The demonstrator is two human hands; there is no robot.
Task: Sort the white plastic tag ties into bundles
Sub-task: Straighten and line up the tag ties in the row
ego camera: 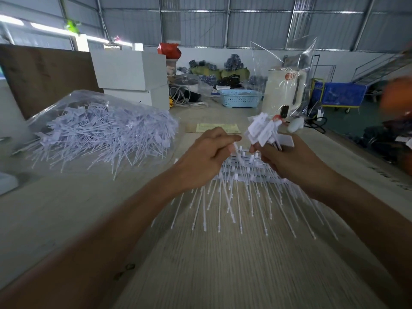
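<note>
A flat sheet of joined white tag ties (243, 192) lies on the wooden table (223, 264) in front of me, its thin tails fanning toward me. My left hand (205, 159) pinches the top of one tie at the sheet's far edge. My right hand (287, 159) grips a bundle of separated ties (263, 130), their flat tag heads sticking up above my fingers. A big loose heap of white tag ties (104, 134) lies on a clear plastic bag at the left.
White boxes (131, 74) are stacked behind the heap. A blue basket (239, 98), a cream kettle (285, 90) under a clear bag and a yellow paper slip (217, 128) sit at the table's far end. Rubber bands (124, 270) lie near my left forearm.
</note>
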